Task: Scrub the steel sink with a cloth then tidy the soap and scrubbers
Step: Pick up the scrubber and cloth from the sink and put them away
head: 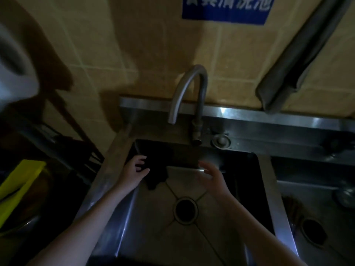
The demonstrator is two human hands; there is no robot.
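Left hand [134, 169] pinches a dark cloth [156, 174] against the steel sink's [266, 189] far-left wall; right hand [210, 174] hovers nearby, fingers spread.

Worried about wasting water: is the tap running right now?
Looks off. No stream shows below the faucet spout, and the sink floor around the drain shows no pooled water, though the picture is dim.

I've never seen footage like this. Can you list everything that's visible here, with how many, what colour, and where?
sink basin: one, steel, centre
drain: one, dark, basin floor
cloth: one, black, basin's far left
faucet: one, grey, behind the basin
second basin: one, steel, right
sign: one, blue, on the tiled wall
yellow item: one, left edge, too dark to identify
left hand: one, at the cloth; grip unclear
right hand: one, open, over the basin
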